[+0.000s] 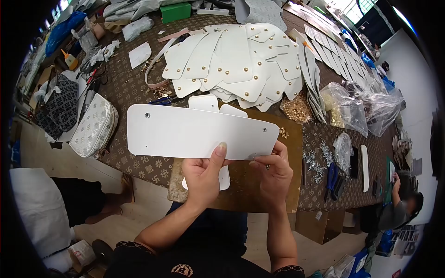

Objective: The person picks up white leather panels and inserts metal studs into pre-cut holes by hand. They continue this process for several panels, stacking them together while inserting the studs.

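Note:
A long white panel (185,132) with rounded corners is held up over the work board, a metal stud near each upper corner. My left hand (204,178) grips its lower edge, thumb on the front face. At the lower right corner my right hand (274,173) pinches the panel, its fingers partly behind it. Under the panel, other white pieces (204,103) lie on the brown board (255,194). Beyond it spreads a large pile of white panels (236,55) with gold studs.
Gold studs (296,107) in a bag and loose silver parts (317,162) lie to the right, near blue-handled pliers (332,176). A patterned white case (95,126) sits at the left edge. One person stands at left; another (398,208) is at far right.

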Tool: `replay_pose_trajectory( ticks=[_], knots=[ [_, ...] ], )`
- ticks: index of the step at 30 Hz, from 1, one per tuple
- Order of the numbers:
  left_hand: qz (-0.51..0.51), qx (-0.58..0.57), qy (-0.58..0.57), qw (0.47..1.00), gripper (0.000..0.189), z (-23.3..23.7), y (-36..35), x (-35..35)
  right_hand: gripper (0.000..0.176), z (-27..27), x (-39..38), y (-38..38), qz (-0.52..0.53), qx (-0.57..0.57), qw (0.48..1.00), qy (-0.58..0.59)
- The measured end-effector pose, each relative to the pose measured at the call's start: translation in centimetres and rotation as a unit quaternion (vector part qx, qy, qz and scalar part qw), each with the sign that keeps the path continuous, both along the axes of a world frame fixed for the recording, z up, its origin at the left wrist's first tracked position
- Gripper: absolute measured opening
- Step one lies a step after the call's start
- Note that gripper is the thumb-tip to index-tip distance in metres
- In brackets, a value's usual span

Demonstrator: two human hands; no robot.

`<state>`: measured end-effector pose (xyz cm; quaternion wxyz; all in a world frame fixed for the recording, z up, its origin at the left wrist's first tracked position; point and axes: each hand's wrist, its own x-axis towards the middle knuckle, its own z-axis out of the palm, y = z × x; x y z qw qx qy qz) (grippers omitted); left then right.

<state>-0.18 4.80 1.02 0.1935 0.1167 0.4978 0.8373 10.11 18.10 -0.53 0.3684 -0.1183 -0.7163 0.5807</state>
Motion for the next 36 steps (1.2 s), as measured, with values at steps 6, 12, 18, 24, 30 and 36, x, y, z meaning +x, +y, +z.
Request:
replay_pose_trajectory(
  ticks=[6,12,18,24,30,36],
  knots=[
    [-0.016,0.035,-0.020,0.999,0.026,-0.2,-0.1,0.2,0.021,-0.1,0.3,0.2,0.013,-0.046,0.999,0.005],
    [-0.020,0.065,-0.005,0.998,0.027,-1.1,0.0,0.4,0.013,0.4,0.6,0.3,0.020,-0.161,0.986,-0.020],
    [-0.041,0.025,0.038,0.998,0.027,-2.0,-0.3,0.0,0.014,0.4,0.7,0.4,0.010,-0.162,0.987,-0.017],
    [0.000,-0.025,0.037,0.999,0.025,-1.4,-0.8,-1.3,0.015,1.0,1.3,2.2,0.038,-0.078,0.990,-0.111],
    [0.009,-0.030,0.030,0.999,0.037,-2.4,-2.6,-3.3,0.011,-1.0,1.9,2.8,-0.101,0.275,0.911,-0.290],
    [-0.082,-0.056,0.018,0.995,0.050,-1.8,-3.9,-3.5,0.010,-1.8,1.4,3.4,-0.076,0.324,0.905,-0.266]
  ],
)
